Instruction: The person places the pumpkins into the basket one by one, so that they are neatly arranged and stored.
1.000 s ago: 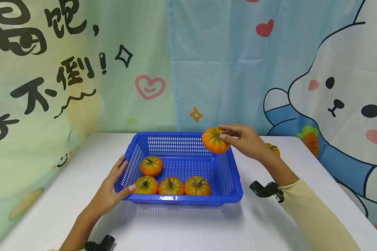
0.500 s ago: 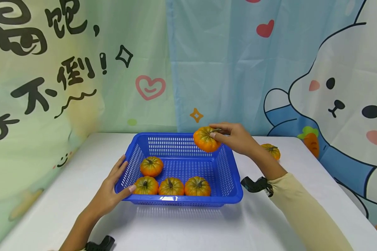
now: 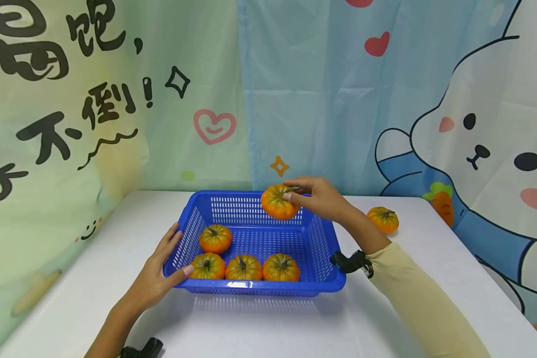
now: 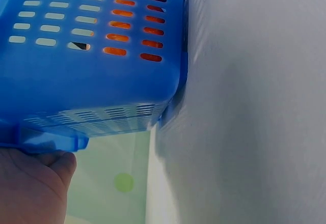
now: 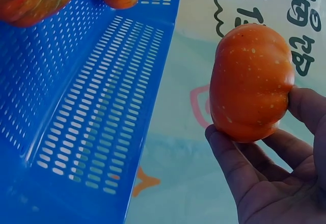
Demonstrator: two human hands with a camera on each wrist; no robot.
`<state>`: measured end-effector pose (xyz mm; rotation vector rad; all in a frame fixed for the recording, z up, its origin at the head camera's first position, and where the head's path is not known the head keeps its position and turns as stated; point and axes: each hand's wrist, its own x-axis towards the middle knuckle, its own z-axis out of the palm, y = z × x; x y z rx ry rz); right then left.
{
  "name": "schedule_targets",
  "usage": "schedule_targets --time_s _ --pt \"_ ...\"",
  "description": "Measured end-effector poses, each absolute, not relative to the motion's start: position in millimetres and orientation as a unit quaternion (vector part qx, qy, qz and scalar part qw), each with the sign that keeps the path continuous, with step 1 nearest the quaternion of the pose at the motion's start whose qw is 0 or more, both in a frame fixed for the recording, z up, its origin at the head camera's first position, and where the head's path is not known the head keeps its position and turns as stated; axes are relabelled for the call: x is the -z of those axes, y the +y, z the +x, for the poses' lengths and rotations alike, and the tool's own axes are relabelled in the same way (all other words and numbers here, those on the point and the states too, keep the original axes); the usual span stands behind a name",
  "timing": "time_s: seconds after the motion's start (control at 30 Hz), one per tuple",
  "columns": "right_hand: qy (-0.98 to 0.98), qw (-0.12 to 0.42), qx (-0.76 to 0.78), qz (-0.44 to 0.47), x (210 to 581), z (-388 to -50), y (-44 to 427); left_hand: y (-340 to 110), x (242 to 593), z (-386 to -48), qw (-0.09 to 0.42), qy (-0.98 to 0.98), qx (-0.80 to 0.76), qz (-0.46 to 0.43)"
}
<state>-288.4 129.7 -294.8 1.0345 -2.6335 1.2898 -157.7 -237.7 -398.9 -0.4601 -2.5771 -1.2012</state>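
In the head view, my right hand [image 3: 322,198] holds a small orange pumpkin [image 3: 278,204] over the back of the blue plastic basket [image 3: 259,285]. Thumb and fingers pinch it near its stem; the right wrist view shows the same pumpkin [image 5: 252,81] clear of the basket wall. My left hand [image 3: 154,276] grips the basket's left rim, thumb over the front left corner. Inside the basket sit one pumpkin [image 3: 216,238] at the left and a front row of three: a left pumpkin [image 3: 208,266], a middle pumpkin [image 3: 244,268] and a right pumpkin [image 3: 281,268].
Another pumpkin [image 3: 383,220] lies on the white table [image 3: 250,330], to the right of the basket, close to my right forearm. A printed curtain [image 3: 304,99] hangs behind the table. Black wrist devices are on both arms.
My right hand has moved left with the pumpkin, from the basket's back right corner toward the middle of its back. The pumpkin on the table is now fully uncovered. My left hand stays put.
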Motion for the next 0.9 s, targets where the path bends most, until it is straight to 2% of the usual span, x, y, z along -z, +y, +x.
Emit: schedule_targets --time_s 0.37,0.9 --pt "-0.84 -0.063 -0.394 0.367 312.4 -294.0 109.1 -238.1 402.2 -155.2 0.129 -0.885 0.416 -0.163" --pt "-0.861 -0.105 -0.33 0.372 318.7 -300.0 75.1 -238.7 397.5 -158.3 0.135 -0.885 0.413 -0.167"
